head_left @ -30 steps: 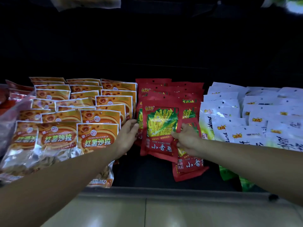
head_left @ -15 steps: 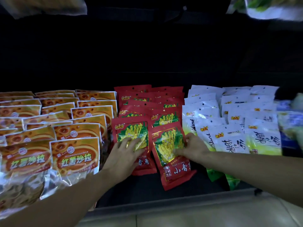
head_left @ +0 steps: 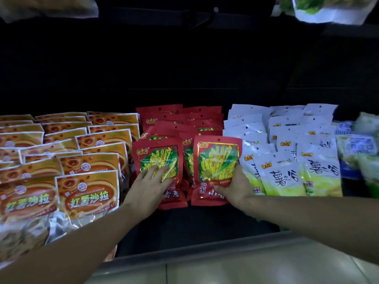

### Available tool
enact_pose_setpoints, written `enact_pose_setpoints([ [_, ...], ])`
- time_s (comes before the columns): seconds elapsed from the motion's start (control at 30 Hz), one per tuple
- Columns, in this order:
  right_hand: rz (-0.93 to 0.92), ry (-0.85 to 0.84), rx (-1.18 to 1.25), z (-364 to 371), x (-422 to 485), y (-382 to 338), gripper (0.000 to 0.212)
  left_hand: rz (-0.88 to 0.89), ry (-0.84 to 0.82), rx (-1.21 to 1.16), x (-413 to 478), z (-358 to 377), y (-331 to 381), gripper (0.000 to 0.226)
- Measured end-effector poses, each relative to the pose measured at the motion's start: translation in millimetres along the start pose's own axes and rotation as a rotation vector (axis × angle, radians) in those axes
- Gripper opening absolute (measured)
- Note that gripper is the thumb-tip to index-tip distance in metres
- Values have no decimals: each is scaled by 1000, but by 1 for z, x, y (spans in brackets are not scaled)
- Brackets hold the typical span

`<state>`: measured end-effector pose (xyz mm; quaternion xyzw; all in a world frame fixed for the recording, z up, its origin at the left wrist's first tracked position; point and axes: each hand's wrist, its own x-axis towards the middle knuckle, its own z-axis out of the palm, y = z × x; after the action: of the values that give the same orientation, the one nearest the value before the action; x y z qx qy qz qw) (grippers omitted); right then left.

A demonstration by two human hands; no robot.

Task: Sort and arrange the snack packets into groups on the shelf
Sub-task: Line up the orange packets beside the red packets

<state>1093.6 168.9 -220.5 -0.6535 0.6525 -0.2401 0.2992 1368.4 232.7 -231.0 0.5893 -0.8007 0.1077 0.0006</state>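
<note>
Red snack packets with a yellow-green picture stand in two rows at the middle of the dark shelf (head_left: 196,228). My left hand (head_left: 147,189) lies flat with spread fingers on the front left red packet (head_left: 158,156). My right hand (head_left: 233,187) grips the front right red packet (head_left: 217,160) at its lower right corner, thumb across its front, holding it upright. Orange packets (head_left: 88,195) fill the left side in overlapping rows. White and green packets (head_left: 279,173) fill the right.
Blue-white packets (head_left: 356,148) sit at the far right. More bags hang from the level above, one at top left (head_left: 47,7) and one at top right (head_left: 328,9). The shelf's grey front lip (head_left: 225,261) runs below my forearms.
The right red packet was tilted and slumped forward; my right hand has raised it upright level with the left one. My left hand stayed pressed on the left packet.
</note>
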Motion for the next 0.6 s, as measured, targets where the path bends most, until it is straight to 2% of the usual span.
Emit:
enact_pose_setpoints([
  [0.17, 5, -205, -98, -5, 16, -2, 80, -81, -32, 8, 6, -3, 6, 59],
  [0.27, 7, -238, -115, -6, 18, -4, 85, -108, -55, 2, 9, -7, 11, 59],
  [0.33, -26, -220, -126, -9, 14, -4, 80, -119, -54, 10, 7, -7, 12, 55],
  [0.5, -126, -45, -250, -34, 2, -8, 51, -90, 211, -63, 24, -25, 28, 22],
  [0.6, -165, -12, -298, -56, -9, -3, 27, -156, 336, -342, 60, -47, 67, 13],
])
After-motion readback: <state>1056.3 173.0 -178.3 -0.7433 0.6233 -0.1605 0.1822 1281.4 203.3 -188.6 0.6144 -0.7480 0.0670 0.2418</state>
